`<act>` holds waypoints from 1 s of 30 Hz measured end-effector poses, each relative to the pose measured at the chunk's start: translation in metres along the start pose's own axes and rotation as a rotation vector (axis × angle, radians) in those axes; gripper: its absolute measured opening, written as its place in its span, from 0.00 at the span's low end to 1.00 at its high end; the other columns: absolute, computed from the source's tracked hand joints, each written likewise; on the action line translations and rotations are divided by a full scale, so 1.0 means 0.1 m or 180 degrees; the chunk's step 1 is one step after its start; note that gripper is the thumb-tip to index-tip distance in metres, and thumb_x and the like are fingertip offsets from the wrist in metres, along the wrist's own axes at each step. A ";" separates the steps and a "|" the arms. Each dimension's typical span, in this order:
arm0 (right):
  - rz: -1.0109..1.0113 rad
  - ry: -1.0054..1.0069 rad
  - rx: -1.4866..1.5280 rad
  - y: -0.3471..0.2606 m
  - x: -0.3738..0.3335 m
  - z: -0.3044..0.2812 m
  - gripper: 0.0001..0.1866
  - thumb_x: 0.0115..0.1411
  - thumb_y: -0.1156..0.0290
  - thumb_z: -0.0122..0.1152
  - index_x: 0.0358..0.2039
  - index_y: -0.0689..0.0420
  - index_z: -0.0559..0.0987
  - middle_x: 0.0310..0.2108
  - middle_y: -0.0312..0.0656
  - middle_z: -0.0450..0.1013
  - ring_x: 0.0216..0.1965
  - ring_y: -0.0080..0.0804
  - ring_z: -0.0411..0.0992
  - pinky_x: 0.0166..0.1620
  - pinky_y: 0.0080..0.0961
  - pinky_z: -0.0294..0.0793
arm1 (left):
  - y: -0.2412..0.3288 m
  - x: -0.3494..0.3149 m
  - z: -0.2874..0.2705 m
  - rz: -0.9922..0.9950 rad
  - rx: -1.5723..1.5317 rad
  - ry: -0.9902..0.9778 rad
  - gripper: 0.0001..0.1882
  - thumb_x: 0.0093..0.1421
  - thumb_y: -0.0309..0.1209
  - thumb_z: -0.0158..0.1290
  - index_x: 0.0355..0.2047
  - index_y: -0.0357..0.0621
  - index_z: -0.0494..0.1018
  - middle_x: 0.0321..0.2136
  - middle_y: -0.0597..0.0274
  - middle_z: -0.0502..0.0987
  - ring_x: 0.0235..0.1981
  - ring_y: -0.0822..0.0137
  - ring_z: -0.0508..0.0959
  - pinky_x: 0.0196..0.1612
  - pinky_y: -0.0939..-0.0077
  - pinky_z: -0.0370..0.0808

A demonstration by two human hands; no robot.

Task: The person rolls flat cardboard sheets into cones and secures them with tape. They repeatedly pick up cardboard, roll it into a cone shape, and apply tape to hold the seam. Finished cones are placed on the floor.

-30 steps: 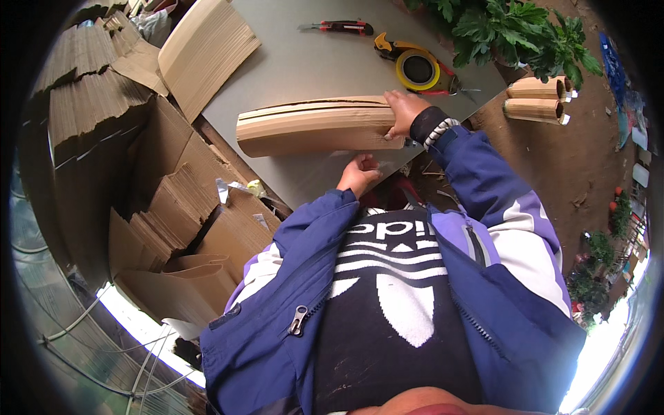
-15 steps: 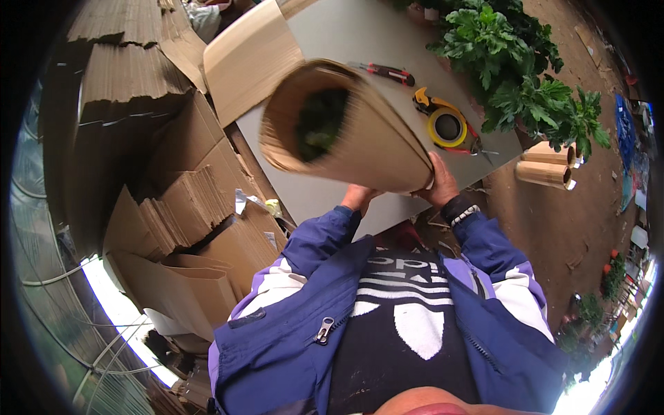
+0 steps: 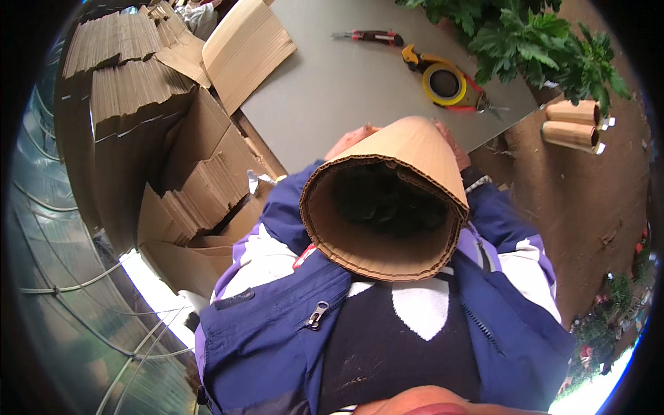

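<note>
A rolled cardboard sleeve (image 3: 422,166) is tilted toward my chest, its wide oval mouth facing up at me. Dark green leaves (image 3: 387,204) show deep inside it. My left hand (image 3: 351,140) grips the far end of the sleeve from the left, its fingers partly hidden behind the cardboard. On the other side my right hand (image 3: 452,144) is closed around the same end, mostly covered by the sleeve. Beyond the hands, a tape dispenser (image 3: 443,84) with yellow tape and a utility knife (image 3: 373,37) lie on the grey table (image 3: 311,90).
Leafy potted plants (image 3: 532,48) crowd the table's far right. A flat cardboard piece (image 3: 245,52) overhangs its left edge. Stacked cardboard (image 3: 142,90) and open boxes (image 3: 200,190) fill the left side. Two cardboard tubes (image 3: 570,131) lie on the ground at right.
The sleeve has swung from over the table toward my chest, its mouth now turned to me. Both hands have stayed on its narrow end.
</note>
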State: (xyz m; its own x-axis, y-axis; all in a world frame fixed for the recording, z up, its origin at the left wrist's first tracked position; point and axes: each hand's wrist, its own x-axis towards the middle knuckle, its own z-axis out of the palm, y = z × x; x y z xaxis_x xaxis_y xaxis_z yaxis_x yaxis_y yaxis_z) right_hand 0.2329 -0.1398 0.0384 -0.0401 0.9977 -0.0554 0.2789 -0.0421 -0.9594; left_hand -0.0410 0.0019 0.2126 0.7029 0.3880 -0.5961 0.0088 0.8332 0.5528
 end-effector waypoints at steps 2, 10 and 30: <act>-0.0495 0.0208 -0.0621 -0.05 -0.04 -0.01 0.56 0.43 0.77 0.77 0.70 0.55 0.52 0.68 0.54 0.59 0.67 0.53 0.61 0.67 0.40 0.63 | 0.28 -0.02 0.16 -0.0243 0.0548 0.0109 0.34 0.68 0.55 0.50 0.59 0.35 0.69 0.53 0.54 0.77 0.52 0.64 0.77 0.56 0.65 0.74; -0.0076 0.0174 0.0226 -0.17 0.04 0.01 0.55 0.41 0.76 0.77 0.68 0.55 0.55 0.66 0.53 0.62 0.64 0.52 0.65 0.66 0.38 0.65 | 1.44 -0.87 1.45 0.0685 0.1886 -0.0315 0.32 0.70 0.48 0.49 0.63 0.31 0.66 0.63 0.44 0.68 0.64 0.57 0.69 0.64 0.61 0.67; -0.0236 0.0158 -0.0112 -0.21 0.07 -0.01 0.58 0.38 0.75 0.79 0.69 0.53 0.55 0.67 0.51 0.60 0.65 0.51 0.63 0.66 0.42 0.64 | 1.83 -0.86 1.98 0.2144 0.4893 -0.0194 0.11 0.64 0.31 0.59 0.42 0.38 0.78 0.35 0.52 0.81 0.33 0.53 0.83 0.36 0.69 0.80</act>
State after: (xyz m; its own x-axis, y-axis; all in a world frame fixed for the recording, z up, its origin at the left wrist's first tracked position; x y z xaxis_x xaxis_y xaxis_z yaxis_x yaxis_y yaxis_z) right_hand 0.2277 -0.1321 0.0583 -0.0145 0.9994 0.0299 0.3104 0.0329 -0.9500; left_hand 0.0416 0.0429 0.4802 0.8948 0.4455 -0.0309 0.3286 -0.6101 0.7209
